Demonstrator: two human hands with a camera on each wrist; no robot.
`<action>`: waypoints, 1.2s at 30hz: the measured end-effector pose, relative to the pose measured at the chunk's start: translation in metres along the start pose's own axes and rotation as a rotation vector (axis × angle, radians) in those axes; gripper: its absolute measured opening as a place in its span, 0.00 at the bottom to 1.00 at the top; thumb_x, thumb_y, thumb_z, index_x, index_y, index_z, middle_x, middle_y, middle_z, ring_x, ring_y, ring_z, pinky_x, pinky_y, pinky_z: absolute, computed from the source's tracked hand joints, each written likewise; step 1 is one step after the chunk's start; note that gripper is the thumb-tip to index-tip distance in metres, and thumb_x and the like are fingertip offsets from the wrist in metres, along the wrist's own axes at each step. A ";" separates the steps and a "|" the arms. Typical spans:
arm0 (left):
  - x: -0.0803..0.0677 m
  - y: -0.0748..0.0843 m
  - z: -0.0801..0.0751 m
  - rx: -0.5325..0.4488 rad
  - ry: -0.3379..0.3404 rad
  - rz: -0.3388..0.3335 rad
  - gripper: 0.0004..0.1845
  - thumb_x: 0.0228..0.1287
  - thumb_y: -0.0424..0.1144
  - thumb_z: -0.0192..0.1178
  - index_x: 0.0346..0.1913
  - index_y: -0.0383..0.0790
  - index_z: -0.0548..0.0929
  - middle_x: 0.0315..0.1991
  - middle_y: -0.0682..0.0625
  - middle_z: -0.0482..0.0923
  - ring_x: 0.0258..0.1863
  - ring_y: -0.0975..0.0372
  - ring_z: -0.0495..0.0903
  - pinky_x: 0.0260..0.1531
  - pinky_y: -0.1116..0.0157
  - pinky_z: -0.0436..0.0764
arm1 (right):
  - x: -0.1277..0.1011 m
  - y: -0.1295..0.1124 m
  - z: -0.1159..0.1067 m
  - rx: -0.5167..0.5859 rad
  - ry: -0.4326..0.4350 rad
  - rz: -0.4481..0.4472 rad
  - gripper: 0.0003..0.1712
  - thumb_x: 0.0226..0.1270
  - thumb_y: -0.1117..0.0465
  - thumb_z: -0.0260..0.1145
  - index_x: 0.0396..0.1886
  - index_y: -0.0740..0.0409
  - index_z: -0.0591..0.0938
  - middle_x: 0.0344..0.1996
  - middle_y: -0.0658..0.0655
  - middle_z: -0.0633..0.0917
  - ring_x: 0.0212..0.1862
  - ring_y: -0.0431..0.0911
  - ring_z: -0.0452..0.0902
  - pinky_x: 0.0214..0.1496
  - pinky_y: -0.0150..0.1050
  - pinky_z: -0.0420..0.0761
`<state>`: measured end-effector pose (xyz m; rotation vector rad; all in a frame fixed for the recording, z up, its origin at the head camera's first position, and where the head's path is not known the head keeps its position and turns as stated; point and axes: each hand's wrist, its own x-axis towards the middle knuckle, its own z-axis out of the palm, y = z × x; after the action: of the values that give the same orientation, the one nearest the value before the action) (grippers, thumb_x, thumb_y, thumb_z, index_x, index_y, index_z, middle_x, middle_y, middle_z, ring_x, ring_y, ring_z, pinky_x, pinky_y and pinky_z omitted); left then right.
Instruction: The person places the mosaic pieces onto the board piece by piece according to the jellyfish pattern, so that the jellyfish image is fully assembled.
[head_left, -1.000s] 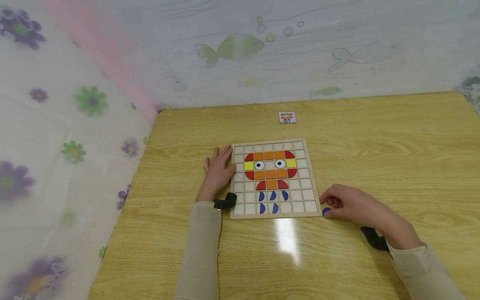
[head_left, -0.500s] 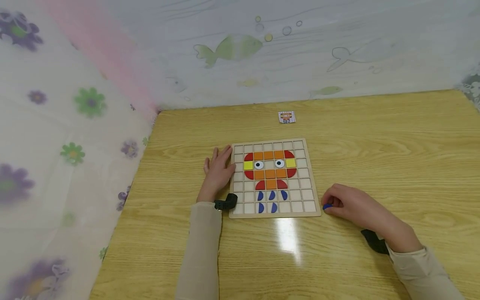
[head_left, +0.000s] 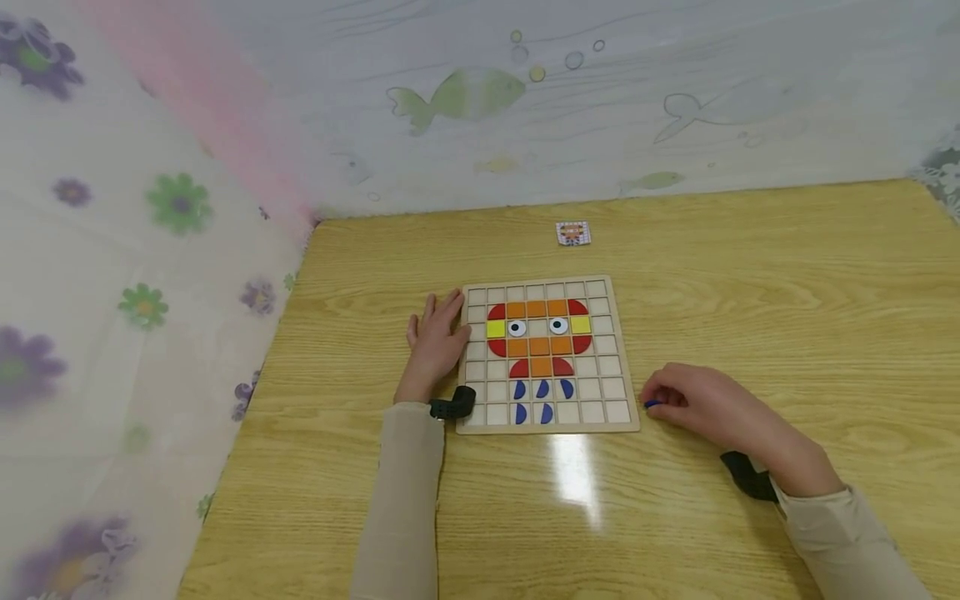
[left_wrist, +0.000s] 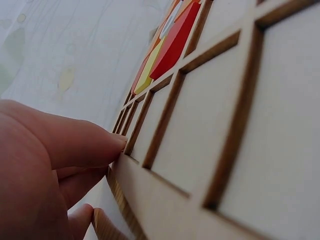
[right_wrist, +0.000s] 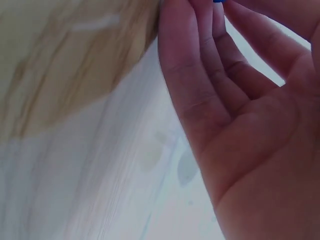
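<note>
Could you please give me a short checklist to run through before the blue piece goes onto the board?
1. Right hand grips the blue piece: ok, pinched at the fingertips.
2. Left hand steadies the board: ok, fingers rest against its left edge.
3. Free cell in the bottom row beside the blue pieces: ok, cells to their right are bare.
4. Path from piece to board unobstructed: ok, only bare table between.
5. Piece's shape and turn: cannot tell, fingers hide most of it.
6. Pattern card readable: cannot tell, too small.
</note>
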<state>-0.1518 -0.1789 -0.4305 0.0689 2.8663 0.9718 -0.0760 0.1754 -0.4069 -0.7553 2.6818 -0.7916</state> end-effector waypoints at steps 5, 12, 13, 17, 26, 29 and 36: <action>0.000 0.000 0.000 0.001 -0.002 -0.004 0.28 0.64 0.42 0.47 0.68 0.48 0.58 0.68 0.59 0.50 0.68 0.58 0.35 0.58 0.51 0.29 | 0.004 -0.007 0.001 0.007 0.025 0.019 0.05 0.55 0.59 0.65 0.33 0.47 0.78 0.25 0.39 0.76 0.29 0.34 0.69 0.32 0.34 0.72; 0.001 -0.002 0.000 0.002 0.003 -0.012 0.28 0.64 0.42 0.48 0.67 0.49 0.58 0.68 0.60 0.50 0.68 0.58 0.35 0.58 0.51 0.29 | 0.016 -0.025 0.006 0.069 0.001 0.003 0.04 0.57 0.60 0.64 0.34 0.50 0.80 0.27 0.41 0.78 0.30 0.36 0.71 0.33 0.36 0.73; 0.001 -0.003 0.000 0.003 0.001 -0.011 0.28 0.64 0.42 0.47 0.67 0.48 0.58 0.68 0.59 0.50 0.68 0.58 0.35 0.58 0.51 0.29 | 0.018 -0.028 0.007 0.080 -0.008 0.007 0.04 0.57 0.59 0.64 0.33 0.50 0.80 0.26 0.41 0.78 0.30 0.36 0.71 0.33 0.35 0.73; 0.001 -0.003 0.001 0.012 0.004 -0.010 0.28 0.64 0.43 0.47 0.67 0.49 0.58 0.68 0.60 0.50 0.68 0.58 0.35 0.58 0.51 0.29 | 0.026 -0.036 0.013 0.120 -0.031 0.016 0.03 0.57 0.59 0.64 0.32 0.50 0.79 0.25 0.41 0.78 0.30 0.36 0.72 0.32 0.34 0.73; 0.002 -0.002 0.001 0.014 0.003 -0.009 0.28 0.64 0.43 0.47 0.67 0.49 0.58 0.68 0.60 0.50 0.68 0.59 0.35 0.58 0.51 0.29 | 0.045 -0.051 0.028 0.165 -0.004 0.010 0.03 0.56 0.58 0.65 0.30 0.49 0.80 0.24 0.41 0.78 0.29 0.36 0.72 0.33 0.34 0.73; 0.002 -0.002 0.001 0.014 0.004 -0.011 0.28 0.64 0.42 0.47 0.67 0.49 0.58 0.68 0.60 0.50 0.68 0.58 0.35 0.58 0.51 0.29 | 0.049 -0.055 0.033 0.161 0.004 0.009 0.02 0.55 0.58 0.65 0.29 0.49 0.80 0.22 0.40 0.77 0.27 0.36 0.71 0.32 0.33 0.72; 0.003 -0.002 0.002 0.020 0.006 -0.007 0.28 0.63 0.42 0.47 0.67 0.49 0.58 0.68 0.59 0.51 0.68 0.58 0.35 0.58 0.51 0.29 | 0.051 -0.061 0.037 0.109 0.023 0.012 0.03 0.55 0.58 0.65 0.29 0.50 0.80 0.20 0.41 0.75 0.25 0.36 0.69 0.30 0.33 0.71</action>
<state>-0.1546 -0.1793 -0.4339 0.0586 2.8799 0.9434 -0.0801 0.0879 -0.4076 -0.7079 2.6354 -0.9404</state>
